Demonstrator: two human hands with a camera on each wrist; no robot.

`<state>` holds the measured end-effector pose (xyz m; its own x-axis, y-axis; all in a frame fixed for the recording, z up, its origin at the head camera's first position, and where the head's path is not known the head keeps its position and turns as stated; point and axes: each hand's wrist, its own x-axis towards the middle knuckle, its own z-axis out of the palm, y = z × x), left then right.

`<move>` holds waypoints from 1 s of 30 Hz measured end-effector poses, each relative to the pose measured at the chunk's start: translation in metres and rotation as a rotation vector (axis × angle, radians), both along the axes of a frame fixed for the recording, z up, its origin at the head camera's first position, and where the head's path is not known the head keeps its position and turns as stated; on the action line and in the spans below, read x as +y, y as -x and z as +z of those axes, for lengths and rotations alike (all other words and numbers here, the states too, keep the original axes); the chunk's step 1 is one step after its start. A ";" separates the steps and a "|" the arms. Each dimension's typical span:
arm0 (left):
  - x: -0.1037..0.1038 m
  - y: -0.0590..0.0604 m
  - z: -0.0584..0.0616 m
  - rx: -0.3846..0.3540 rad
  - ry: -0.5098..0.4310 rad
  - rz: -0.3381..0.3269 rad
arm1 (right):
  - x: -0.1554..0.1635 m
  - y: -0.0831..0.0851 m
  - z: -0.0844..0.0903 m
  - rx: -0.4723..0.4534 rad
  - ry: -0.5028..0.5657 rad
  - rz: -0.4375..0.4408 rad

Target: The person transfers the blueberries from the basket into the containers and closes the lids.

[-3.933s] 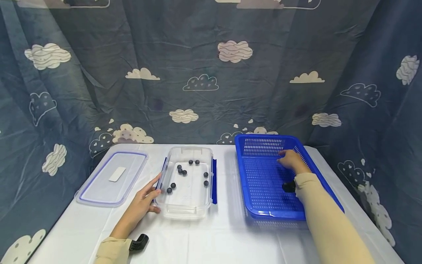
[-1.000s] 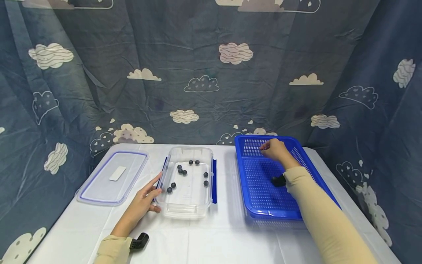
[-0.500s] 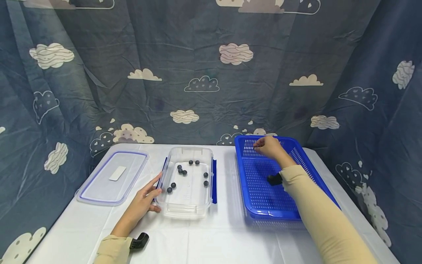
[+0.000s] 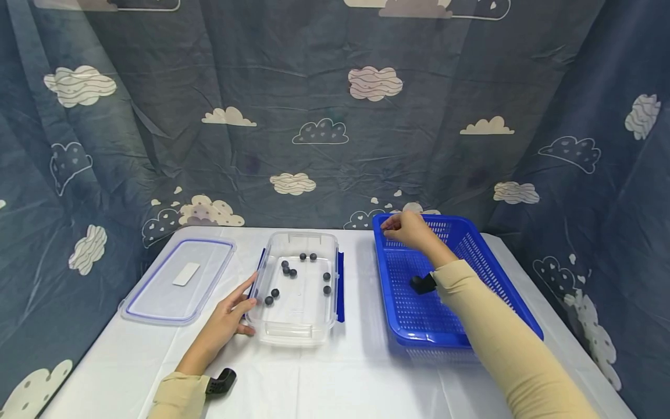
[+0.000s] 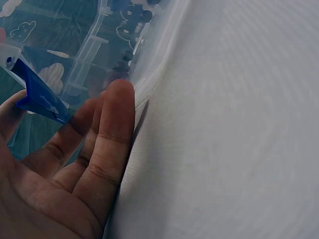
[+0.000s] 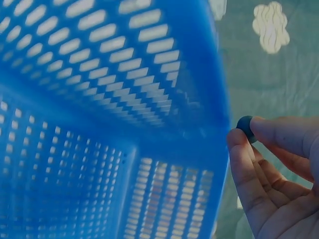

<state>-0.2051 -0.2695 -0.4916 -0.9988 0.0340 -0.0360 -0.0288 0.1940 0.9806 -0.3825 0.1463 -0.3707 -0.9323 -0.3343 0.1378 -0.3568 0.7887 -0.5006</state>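
Observation:
In the head view a clear plastic box (image 4: 298, 317) with dark blue side latches stands lidless on the table, several small dark balls (image 4: 292, 273) scattered over its floor. My left hand (image 4: 225, 326) rests against the box's left side; the left wrist view shows its fingers (image 5: 112, 124) fairly straight along the wall beside a hanging blue latch (image 5: 42, 97). My right hand (image 4: 410, 230) is over the back left corner of a blue basket (image 4: 429, 338). In the right wrist view its thumb and fingertips pinch a dark ball (image 6: 245, 128) beside the basket's rim.
A clear lid (image 4: 157, 302) with a blue seal lies left of the box, with a white rectangle (image 4: 186, 274) on it. White cloth covers the table (image 4: 293, 384). A cloud-patterned curtain (image 4: 314, 163) closes off the back and sides.
My right hand has moved left and slightly back, from the basket's right part to its back left corner. The left hand, the box and its balls have stayed put.

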 end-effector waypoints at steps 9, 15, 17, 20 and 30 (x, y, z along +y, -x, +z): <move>-0.001 0.000 -0.002 -0.001 -0.002 0.001 | -0.028 -0.007 0.001 -0.101 0.078 0.026; -0.002 0.000 -0.003 0.006 -0.006 -0.004 | -0.050 -0.012 0.000 -0.145 0.117 0.047; -0.002 0.000 -0.004 0.009 -0.007 -0.003 | -0.058 -0.013 0.000 -0.145 0.124 0.059; -0.002 0.000 -0.004 0.016 -0.010 -0.004 | -0.070 -0.014 -0.003 -0.149 0.126 0.065; -0.001 0.000 -0.001 0.013 0.000 -0.009 | -0.102 -0.019 -0.008 -0.146 0.098 0.108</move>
